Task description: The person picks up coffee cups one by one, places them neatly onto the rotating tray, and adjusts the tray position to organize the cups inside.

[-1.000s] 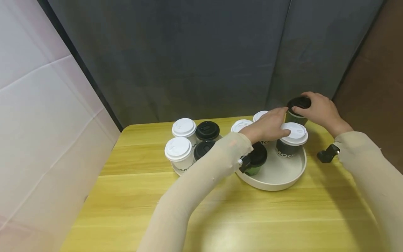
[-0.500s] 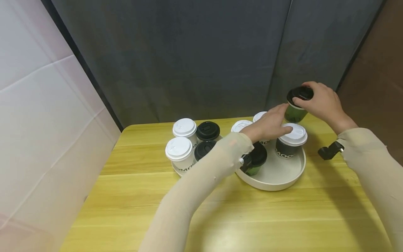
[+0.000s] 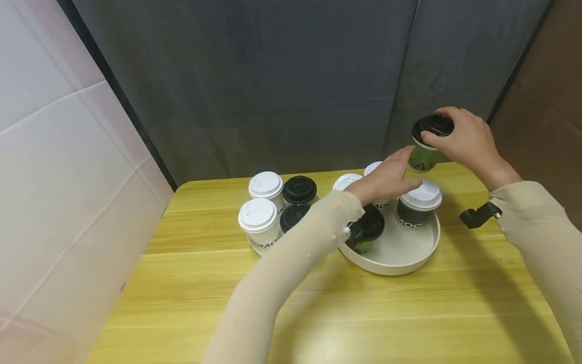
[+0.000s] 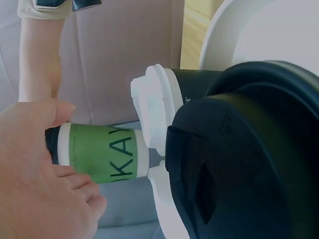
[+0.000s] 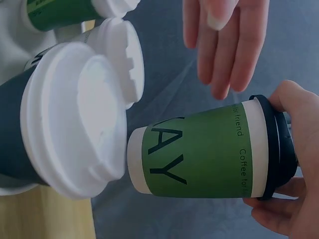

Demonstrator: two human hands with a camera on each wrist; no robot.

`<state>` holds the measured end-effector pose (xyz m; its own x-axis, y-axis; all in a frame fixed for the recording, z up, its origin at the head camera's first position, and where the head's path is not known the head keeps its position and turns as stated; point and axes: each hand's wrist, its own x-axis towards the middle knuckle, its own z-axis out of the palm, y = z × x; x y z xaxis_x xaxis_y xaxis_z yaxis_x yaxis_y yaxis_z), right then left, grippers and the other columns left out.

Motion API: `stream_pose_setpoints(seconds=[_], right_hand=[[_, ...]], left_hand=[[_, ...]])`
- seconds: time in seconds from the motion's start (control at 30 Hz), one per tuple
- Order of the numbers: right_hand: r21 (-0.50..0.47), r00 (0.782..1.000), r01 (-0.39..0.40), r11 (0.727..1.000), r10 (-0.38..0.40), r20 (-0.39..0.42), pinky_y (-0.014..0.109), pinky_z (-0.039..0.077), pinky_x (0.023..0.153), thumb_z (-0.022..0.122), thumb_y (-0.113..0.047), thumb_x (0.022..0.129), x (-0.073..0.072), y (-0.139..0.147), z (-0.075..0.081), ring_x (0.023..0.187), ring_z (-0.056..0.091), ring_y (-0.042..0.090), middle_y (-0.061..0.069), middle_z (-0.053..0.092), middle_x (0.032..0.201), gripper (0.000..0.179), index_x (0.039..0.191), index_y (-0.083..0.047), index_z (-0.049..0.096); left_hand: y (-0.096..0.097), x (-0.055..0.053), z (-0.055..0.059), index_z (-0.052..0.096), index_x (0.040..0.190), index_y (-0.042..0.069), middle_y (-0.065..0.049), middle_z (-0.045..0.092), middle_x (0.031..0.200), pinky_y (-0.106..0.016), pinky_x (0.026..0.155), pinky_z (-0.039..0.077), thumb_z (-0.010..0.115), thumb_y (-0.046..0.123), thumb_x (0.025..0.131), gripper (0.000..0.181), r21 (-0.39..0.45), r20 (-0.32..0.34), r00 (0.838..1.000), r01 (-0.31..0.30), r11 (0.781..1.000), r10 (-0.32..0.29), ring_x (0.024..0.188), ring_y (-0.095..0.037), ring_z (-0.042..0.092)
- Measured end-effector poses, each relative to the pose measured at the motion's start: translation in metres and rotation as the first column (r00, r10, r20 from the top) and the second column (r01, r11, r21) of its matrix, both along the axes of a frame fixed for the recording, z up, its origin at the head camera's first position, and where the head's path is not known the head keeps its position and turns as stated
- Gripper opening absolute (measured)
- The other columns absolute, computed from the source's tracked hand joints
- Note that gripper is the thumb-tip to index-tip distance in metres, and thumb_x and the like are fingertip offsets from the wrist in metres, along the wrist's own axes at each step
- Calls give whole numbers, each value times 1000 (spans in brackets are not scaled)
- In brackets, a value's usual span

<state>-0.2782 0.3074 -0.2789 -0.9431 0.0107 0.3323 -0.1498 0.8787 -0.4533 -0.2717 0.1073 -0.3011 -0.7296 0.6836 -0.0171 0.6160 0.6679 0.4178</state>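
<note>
My right hand (image 3: pixel 470 141) grips a green paper coffee cup (image 3: pixel 420 161) by its black lid, thumb and fingers around the rim. This cup is held in the air above the back right of the round tray (image 3: pixel 404 268), its lettering facing outward in the right wrist view. My left hand (image 3: pixel 386 178) hovers over the tray's cups, fingers extended, holding nothing. Below the hands, a dark cup with a white lid (image 3: pixel 420 197) stands on the tray. Nearer stands a black-lidded green cup (image 3: pixel 370 225), partly hidden by the left wrist's camera.
More white-lidded cups (image 3: pixel 347 181) stand at the tray's back left. Left of it, white-lidded cups (image 3: pixel 258 216) and black-lidded cups (image 3: pixel 300 189) share a second tray, mostly hidden. A grey curtain (image 3: pixel 273 91) hangs behind the wooden table (image 3: pixel 191 283).
My right hand has raised the green coffee cup from the table's back right, lifting it higher and tilting it slightly. The left hand has stayed nearly in place.
</note>
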Motion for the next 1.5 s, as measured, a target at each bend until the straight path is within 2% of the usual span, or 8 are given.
stream_pose_setpoints(seconds=[0.3, 0.73, 0.87, 1.03, 1.13, 1.37, 1.5], right_hand=[[-27, 999, 9, 1000, -11, -50, 63, 37, 88, 56, -49, 92, 9, -6, 15, 113, 49, 49, 31, 52, 134, 70, 148, -8, 44], [-37, 999, 29, 999, -31, -43, 66, 32, 97, 58, -49, 91, 27, -13, 29, 117, 47, 51, 30, 52, 139, 71, 148, -9, 44], [-50, 998, 26, 998, -29, -62, 63, 34, 94, 59, -47, 91, 35, -16, 33, 112, 51, 50, 31, 54, 137, 69, 147, -10, 45], [-46, 997, 16, 999, -19, -69, 53, 36, 82, 61, -47, 91, 47, -20, 38, 106, 53, 47, 30, 55, 136, 69, 147, -11, 46], [-41, 998, 13, 999, -15, -54, 53, 35, 82, 61, -47, 91, 56, -22, 40, 107, 52, 47, 28, 55, 138, 69, 148, -12, 45], [-45, 998, 51, 998, -52, -30, 59, 32, 86, 61, -47, 91, 77, -25, 40, 109, 50, 50, 30, 56, 134, 69, 148, -13, 44], [-57, 998, 45, 997, -48, -42, 53, 33, 82, 63, -45, 91, 88, -26, 38, 107, 52, 48, 30, 58, 131, 68, 147, -12, 46]], left_hand=[[-2, 4, 1, 3, 160, 14, 0, 9, 169, -19, 125, 17, 51, 39, 99, 81, 75, 8, 999, 39, 996, -40, 156, -11, 12], [-10, 20, 4, 3, 160, 13, -2, 9, 168, -19, 125, 17, 52, 35, 99, 82, 165, 0, 997, 71, 984, -72, 156, -11, 12], [-13, 31, 6, 2, 160, 14, -1, 8, 168, -20, 125, 18, 53, 33, 99, 82, 190, -12, 997, 78, 979, -77, 156, -11, 11], [-19, 49, 10, -1, 160, 16, -2, 2, 169, -23, 126, 15, 52, 33, 99, 83, 212, -11, 995, 99, 972, -99, 156, -11, 3], [-22, 60, 10, -2, 160, 17, -2, -1, 169, -25, 127, 14, 53, 34, 98, 84, 221, -8, 993, 113, 969, -114, 156, -11, -1], [-24, 81, 7, -3, 159, 14, -7, -1, 169, -28, 128, 7, 53, 35, 98, 85, 223, -58, 985, 169, 960, -160, 156, -14, -6], [-27, 94, 6, -5, 158, 9, -12, -2, 168, -30, 128, 6, 52, 27, 100, 84, 229, -91, 977, 209, 951, -193, 156, -19, -8]])
